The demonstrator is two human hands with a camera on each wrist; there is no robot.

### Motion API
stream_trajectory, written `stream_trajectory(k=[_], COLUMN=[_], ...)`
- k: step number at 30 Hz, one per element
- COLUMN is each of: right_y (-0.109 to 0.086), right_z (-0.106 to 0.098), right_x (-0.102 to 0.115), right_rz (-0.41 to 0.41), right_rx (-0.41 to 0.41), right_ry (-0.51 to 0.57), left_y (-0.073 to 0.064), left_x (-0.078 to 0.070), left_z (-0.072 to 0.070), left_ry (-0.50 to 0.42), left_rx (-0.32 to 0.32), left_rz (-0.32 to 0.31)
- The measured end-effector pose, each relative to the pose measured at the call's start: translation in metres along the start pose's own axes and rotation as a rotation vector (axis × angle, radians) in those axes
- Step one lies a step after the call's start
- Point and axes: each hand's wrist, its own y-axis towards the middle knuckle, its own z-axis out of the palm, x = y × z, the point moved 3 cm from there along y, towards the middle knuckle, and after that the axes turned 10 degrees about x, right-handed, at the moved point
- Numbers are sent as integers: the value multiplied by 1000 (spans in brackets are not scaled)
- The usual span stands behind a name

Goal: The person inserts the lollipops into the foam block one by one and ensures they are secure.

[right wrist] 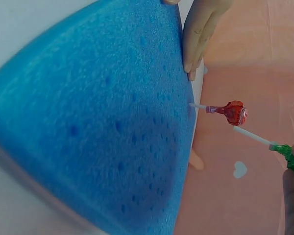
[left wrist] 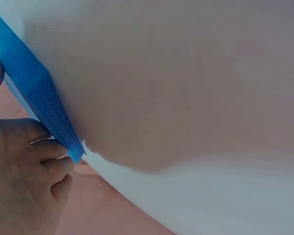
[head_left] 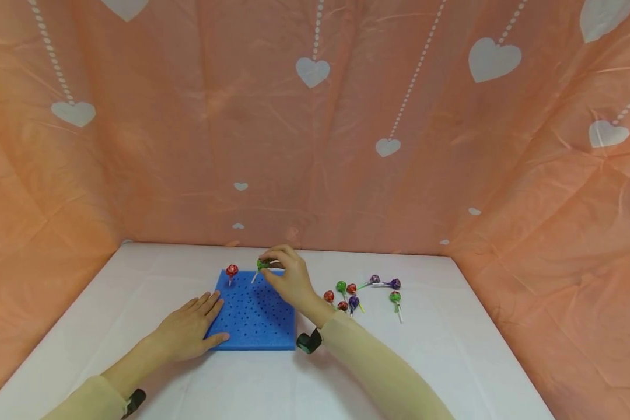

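A blue foam board [head_left: 262,333] dotted with small holes lies on the white table. My left hand [head_left: 184,331] rests along its left edge, fingers extended; in the left wrist view those fingers lie against the board's side [left wrist: 49,98]. Between thumb and fingertips, my right hand [head_left: 292,283] pinches a green-wrapped lollipop [right wrist: 290,157] by its head, over the board's far part. Its white stick slants downward, and the right wrist view shows the stick's tip free of the foam. A red lollipop [head_left: 232,271] stands upright in the board's far left corner.
Right of the board, several loose lollipops lie on the table, among them a green one [head_left: 341,286], a red one [head_left: 329,296] and a purple one [head_left: 395,284]. Another green lollipop [head_left: 395,297] lies nearer. Orange cloth [head_left: 346,192] with white hearts encloses the back and sides.
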Motion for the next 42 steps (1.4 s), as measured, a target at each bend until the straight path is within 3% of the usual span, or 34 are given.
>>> stream_trajectory(k=[9,42], right_y=[9,13], right_z=[14,47], right_x=[-4,-26], right_rz=[97,236], right_rx=[30,100], right_ry=[-17,-54], left_y=[-1,-2], left_x=[-1,-4], left_z=[-1,-1], left_ry=[19,0], left_rx=[-19,-5], left_rz=[0,-10])
